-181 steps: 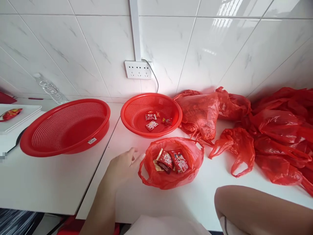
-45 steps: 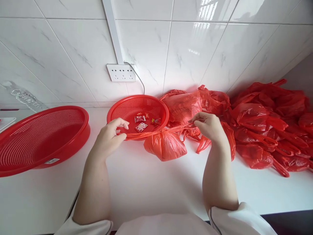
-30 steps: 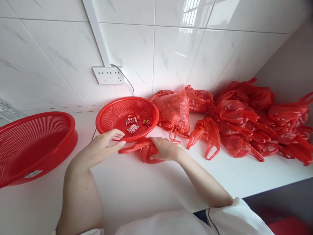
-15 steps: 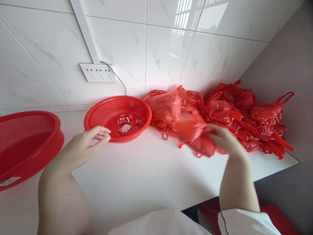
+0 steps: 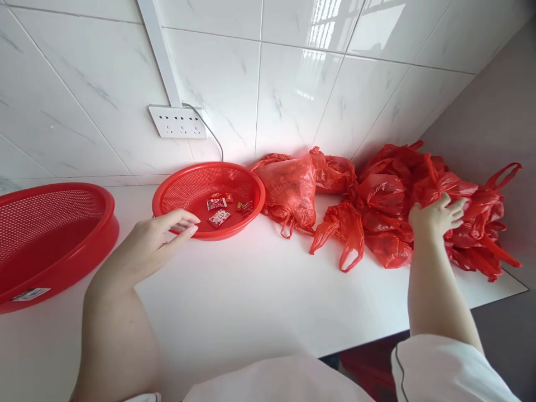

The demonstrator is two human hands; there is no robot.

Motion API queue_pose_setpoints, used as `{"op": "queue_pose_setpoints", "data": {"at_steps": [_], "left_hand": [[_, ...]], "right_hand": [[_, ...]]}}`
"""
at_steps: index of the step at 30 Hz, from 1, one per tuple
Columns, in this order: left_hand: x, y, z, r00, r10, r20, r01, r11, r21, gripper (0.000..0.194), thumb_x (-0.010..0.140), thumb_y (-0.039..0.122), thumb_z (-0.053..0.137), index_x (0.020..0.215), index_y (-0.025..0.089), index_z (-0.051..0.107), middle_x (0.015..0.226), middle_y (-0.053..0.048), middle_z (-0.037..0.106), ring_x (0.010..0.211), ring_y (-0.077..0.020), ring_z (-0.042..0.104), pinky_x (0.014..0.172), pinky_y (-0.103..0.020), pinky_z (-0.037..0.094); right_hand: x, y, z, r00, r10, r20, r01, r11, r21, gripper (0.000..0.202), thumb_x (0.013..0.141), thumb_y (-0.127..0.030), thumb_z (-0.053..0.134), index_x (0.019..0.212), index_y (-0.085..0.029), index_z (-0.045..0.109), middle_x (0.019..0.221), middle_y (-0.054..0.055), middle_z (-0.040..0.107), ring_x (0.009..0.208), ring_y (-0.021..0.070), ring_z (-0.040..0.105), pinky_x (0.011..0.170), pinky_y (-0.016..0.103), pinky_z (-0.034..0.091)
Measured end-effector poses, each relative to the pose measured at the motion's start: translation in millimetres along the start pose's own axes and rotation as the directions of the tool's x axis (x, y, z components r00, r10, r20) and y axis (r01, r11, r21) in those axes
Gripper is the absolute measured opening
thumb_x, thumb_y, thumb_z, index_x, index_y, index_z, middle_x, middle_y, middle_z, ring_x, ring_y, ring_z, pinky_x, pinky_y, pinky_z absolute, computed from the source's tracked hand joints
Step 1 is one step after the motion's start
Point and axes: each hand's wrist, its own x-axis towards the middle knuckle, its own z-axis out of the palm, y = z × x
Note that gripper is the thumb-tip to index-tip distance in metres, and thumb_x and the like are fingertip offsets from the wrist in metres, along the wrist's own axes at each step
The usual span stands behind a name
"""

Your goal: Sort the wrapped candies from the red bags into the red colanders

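Note:
My right hand (image 5: 439,215) rests against a knotted red plastic bag (image 5: 446,187) on the heap at the right, its fingers spread over the plastic. By the near rim of a round red basket (image 5: 209,230), my left hand (image 5: 161,240) hovers with fingers loosely bent, thumb apart and nothing in it. Inside that basket lie several small wrapped packets (image 5: 219,218). To the heap's left, a crumpled red bag with loop handles (image 5: 341,226) lies on the white table (image 5: 259,296).
A larger red basket (image 5: 98,240) stands at the left. Filled red bags (image 5: 288,187) sit along the tiled wall. A socket panel (image 5: 178,121) with a grey cable is fixed above the round basket. The table's front edge runs at lower right, near a grey side wall (image 5: 502,123).
My right hand has moved right, carrying a red bag onto the heap, and its fingers have opened. My left hand stays by the basket. The view has shifted slightly.

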Motion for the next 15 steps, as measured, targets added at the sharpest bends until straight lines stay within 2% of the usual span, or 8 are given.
{"op": "queue_pose_setpoints", "data": {"at_steps": [2,3,4,6,8,10,12,15], "left_hand": [[2,-2,1.2,1.0,0.01,0.004,-0.01,1.0,0.007,0.021,0.088,0.046,0.053,0.1,0.034,0.065,0.109,0.006,0.07,0.099,-0.0188,0.064,0.083,-0.028,0.051],[3,-3,2.0,1.0,0.02,0.006,-0.02,1.0,0.007,0.021,0.088,0.046,0.053,0.099,0.034,0.065,0.108,0.006,0.07,0.099,-0.0187,0.065,0.082,-0.027,0.051],[4,-4,2.9,0.999,0.031,0.008,-0.031,1.0,0.005,0.02,0.088,0.046,0.053,0.097,0.034,0.066,0.107,0.006,0.071,0.098,-0.0188,0.065,0.081,-0.027,0.051],[5,-4,4.3,0.999,0.052,0.015,-0.052,0.999,0.002,0.02,0.087,0.046,0.053,0.095,0.033,0.067,0.106,0.004,0.071,0.097,-0.019,0.066,0.08,-0.027,0.052],[4,-2,5.2,0.997,0.071,0.023,-0.071,0.997,-0.006,0.019,0.088,0.044,0.053,0.095,0.033,0.066,0.106,0.004,0.071,0.097,-0.0187,0.066,0.08,-0.027,0.052],[3,1,5.8,0.996,0.086,0.038,-0.085,0.996,-0.025,0.019,0.088,0.044,0.053,0.095,0.032,0.066,0.107,0.003,0.07,0.098,-0.0184,0.066,0.079,-0.026,0.052],[2,8,8.0,0.994,0.1,0.043,-0.098,0.994,-0.056,0.019,0.088,0.042,0.053,0.094,0.03,0.066,0.106,0.002,0.07,0.097,-0.0181,0.066,0.078,-0.025,0.053],[1,23,19.6,0.991,0.134,-0.011,-0.134,0.983,-0.123,0.019,0.088,0.04,0.053,0.089,0.027,0.066,0.101,0.001,0.071,0.095,-0.0176,0.066,0.081,-0.026,0.053]], "right_hand": [[-27,-24,12,0.996,-0.075,0.037,0.074,0.997,0.02,0.032,0.088,-0.035,0.042,0.113,-0.02,0.055,0.127,0.022,0.05,0.122,0.0398,0.044,0.093,0.059,0.034],[-41,-35,19,0.972,-0.168,0.165,0.162,0.985,0.053,0.03,0.087,-0.035,0.044,0.11,-0.02,0.058,0.121,0.02,0.057,0.117,0.0368,0.049,0.094,0.054,0.037],[-55,-45,28,0.916,-0.264,0.302,0.244,0.964,0.103,0.028,0.085,-0.034,0.05,0.108,-0.022,0.061,0.115,0.016,0.061,0.111,0.0332,0.055,0.094,0.049,0.041],[-80,-59,45,0.789,-0.38,0.484,0.341,0.924,0.171,0.036,0.076,-0.031,0.063,0.112,-0.025,0.063,0.122,0.012,0.061,0.112,0.0304,0.056,0.093,0.043,0.044],[-96,-68,59,0.71,-0.381,0.592,0.373,0.917,0.143,0.041,0.074,-0.026,0.064,0.114,-0.025,0.063,0.134,0.012,0.055,0.118,0.0319,0.053,0.093,0.043,0.045],[-102,-76,65,0.695,-0.327,0.64,0.366,0.927,0.075,0.03,0.077,-0.023,0.058,0.106,-0.022,0.065,0.127,0.013,0.059,0.111,0.0316,0.057,0.086,0.042,0.047],[-100,-91,59,0.723,-0.27,0.636,0.314,0.948,0.046,0.019,0.082,-0.027,0.053,0.092,-0.02,0.067,0.098,0.009,0.068,0.087,0.0261,0.063,0.071,0.035,0.047],[-90,-134,35,0.753,-0.229,0.617,0.136,0.971,0.194,0.034,0.086,-0.047,0.051,0.072,-0.018,0.062,0.062,0.0,0.056,0.058,0.0161,0.053,0.054,0.027,0.04]]}}
